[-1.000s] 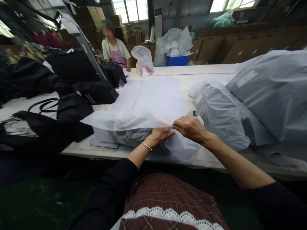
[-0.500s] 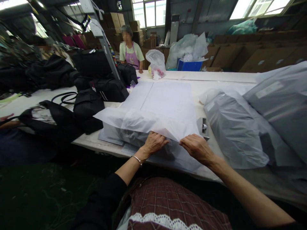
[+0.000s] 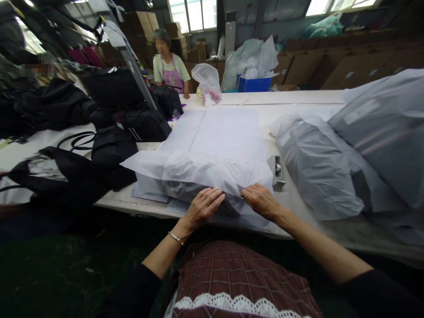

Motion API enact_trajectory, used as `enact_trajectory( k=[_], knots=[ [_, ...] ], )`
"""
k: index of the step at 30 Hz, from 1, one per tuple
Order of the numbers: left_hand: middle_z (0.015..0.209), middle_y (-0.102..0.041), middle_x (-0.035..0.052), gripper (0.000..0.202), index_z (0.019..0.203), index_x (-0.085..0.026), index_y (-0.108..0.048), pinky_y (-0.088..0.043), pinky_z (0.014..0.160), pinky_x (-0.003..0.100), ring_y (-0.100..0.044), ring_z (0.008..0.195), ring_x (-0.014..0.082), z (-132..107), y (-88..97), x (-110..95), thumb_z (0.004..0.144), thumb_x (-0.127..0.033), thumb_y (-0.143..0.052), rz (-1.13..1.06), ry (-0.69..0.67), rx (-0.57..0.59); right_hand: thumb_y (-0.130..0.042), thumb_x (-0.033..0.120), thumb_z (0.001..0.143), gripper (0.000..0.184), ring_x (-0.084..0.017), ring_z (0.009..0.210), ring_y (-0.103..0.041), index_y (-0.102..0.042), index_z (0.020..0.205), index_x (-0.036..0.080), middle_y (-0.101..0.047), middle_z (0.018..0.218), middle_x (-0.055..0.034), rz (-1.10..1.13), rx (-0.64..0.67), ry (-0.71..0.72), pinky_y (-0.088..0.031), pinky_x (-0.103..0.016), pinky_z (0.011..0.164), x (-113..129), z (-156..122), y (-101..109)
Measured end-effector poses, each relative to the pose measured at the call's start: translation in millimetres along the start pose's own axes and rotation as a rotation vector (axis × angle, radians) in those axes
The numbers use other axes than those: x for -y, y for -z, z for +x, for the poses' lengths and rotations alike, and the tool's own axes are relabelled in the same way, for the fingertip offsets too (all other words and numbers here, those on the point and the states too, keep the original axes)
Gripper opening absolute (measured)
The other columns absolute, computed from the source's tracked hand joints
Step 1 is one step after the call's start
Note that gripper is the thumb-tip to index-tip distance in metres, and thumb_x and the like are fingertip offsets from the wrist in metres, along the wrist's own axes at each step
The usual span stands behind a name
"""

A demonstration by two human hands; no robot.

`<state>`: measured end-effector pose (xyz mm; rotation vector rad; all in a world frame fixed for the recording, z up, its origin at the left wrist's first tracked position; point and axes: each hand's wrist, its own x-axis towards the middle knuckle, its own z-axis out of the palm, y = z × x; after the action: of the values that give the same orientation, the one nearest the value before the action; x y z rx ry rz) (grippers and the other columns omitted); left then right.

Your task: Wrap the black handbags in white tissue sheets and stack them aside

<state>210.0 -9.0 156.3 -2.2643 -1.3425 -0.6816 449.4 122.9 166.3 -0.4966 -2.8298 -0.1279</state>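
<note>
Warehouse daylight comes through the high windows, with cardboard boxes stacked along the far wall. A long white bench runs away from you. At its near edge, right in front of you, lies the packed plastic bag. Its long axis runs left to right, along the bench's edge. Its translucent flap is folded over the top, with the free edge coming down toward you.

Your left hand lies flat and released on the near side of that bag, fingers spread just under the flap's edge. Your right hand rests beside it with fingers bent onto the flap's corner; you cannot tell whether it pinches the film or only presses it. The two hands are near each other but apart.

Beyond the bag, a stack of flat plastic sheets stretches lengthwise away from you. A small grey tape dispenser stands just beside its right edge. Two bagged grey packages lie to the right, and black bags are piled to the left. At the far end a person in a pink apron stands by a clear bag and a blue box.
</note>
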Motion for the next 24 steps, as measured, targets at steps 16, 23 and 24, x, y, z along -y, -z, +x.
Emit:
enact_trajectory(
  k=[16,23,24],
  knots=[
    [0.084,-0.071,0.0034,0.015,0.093,-0.020,-0.065,-0.046,0.072,0.029,-0.064,0.079,0.0168,102,-10.7,15,0.096,-0.023,-0.051,-0.065,0.238,0.020,-0.074,0.050,0.073,0.044,-0.020,0.086,-0.064,-0.064,0.102,0.018,-0.069,0.096,-0.0061,1.059,-0.747,-1.336,-0.053,-0.034,0.077,-53,-75,-1],
    [0.096,-0.069,0.0045,0.014,0.103,-0.020,-0.062,-0.046,0.078,0.032,-0.062,0.088,0.0195,120,-6.4,20,0.093,-0.021,-0.052,-0.061,0.264,0.034,-0.076,0.040,0.078,0.040,-0.019,0.076,-0.068,-0.066,0.107,0.015,-0.073,0.097,-0.0084,2.003,-0.276,-1.225,-0.059,-0.029,0.067,-48,-64,-15],
    [0.102,-0.069,0.0061,0.020,0.111,-0.019,-0.060,-0.046,0.080,0.033,-0.062,0.092,0.0211,120,-7.5,20,0.091,-0.021,-0.054,-0.049,0.232,0.042,-0.077,0.035,0.077,0.037,-0.019,0.074,-0.068,-0.066,0.106,0.015,-0.073,0.096,-0.0080,2.010,-0.298,-1.220,-0.059,-0.029,0.066,-50,-58,-12]
  ],
)
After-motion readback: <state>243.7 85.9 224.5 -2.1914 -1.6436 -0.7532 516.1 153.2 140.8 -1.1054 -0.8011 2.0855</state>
